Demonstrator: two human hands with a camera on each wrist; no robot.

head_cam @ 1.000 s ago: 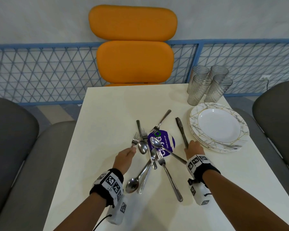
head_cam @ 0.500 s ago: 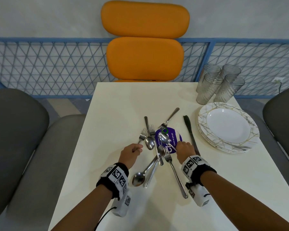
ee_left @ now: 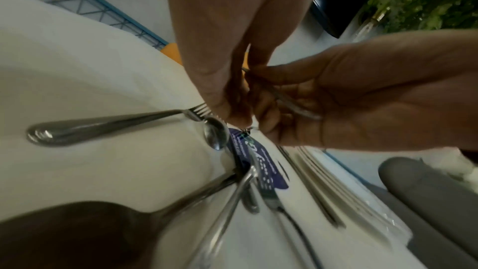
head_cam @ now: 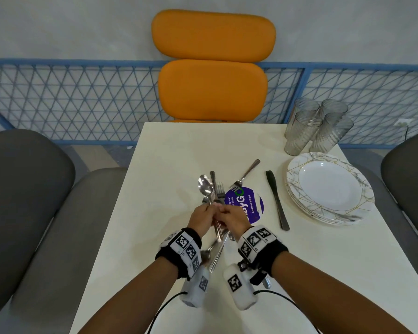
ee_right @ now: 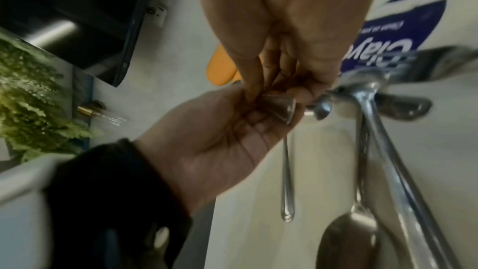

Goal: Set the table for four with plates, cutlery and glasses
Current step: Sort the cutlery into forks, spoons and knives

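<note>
My hands meet a little above the cutlery pile [head_cam: 218, 252] in the middle of the white table [head_cam: 176, 153]. The left hand [head_cam: 201, 220] grips a spoon [head_cam: 205, 185] whose bowl points away from me; a fork handle seems to be in the same grip. My right hand [head_cam: 232, 219] pinches the spoon's handle from the other side. In the right wrist view, the right hand [ee_right: 284, 17] and left hand [ee_right: 212, 140] close on the handle's flat end [ee_right: 280, 105]. In the left wrist view the handle [ee_left: 292, 103] lies across the right hand [ee_left: 375, 93].
A dark knife [head_cam: 276, 201] and a lone fork [head_cam: 245, 174] lie to the right of a purple sticker [head_cam: 250, 203]. Stacked plates [head_cam: 307, 208] and several glasses [head_cam: 309, 126] stand at the far right. An orange chair [head_cam: 212, 92] faces me; grey chairs [head_cam: 22, 189] flank the table.
The left hand lifted a fork from the pile's left side and the right hand lifted a spoon. Both hands came together over the pile. The camera view shifted slightly.
</note>
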